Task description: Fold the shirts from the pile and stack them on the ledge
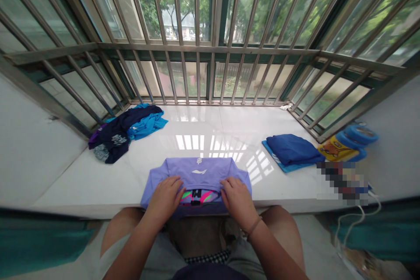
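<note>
1. Head view: a blue-and-yellow jug (349, 142) leans at the right end of the white ledge (98, 183); I can't tell what it contains.
2. The folded purple garment (200, 177) lies in front of me at the ledge's near edge, white logos facing up. Pink, green and black patterned fabric shows in its opening.
3. My left hand (167, 194) is nearly closed, pinching the opening's left side; my right hand (238, 199) likewise pinches the right side.
4. A blue folded stack (292, 151) sits beside the jug; a rumpled clothes pile (124, 133) lies far left, its individual pieces hard to separate.
5. Pixelation hides something below the jug. My fingertips are partly hidden, and my forearms are cut off.
</note>
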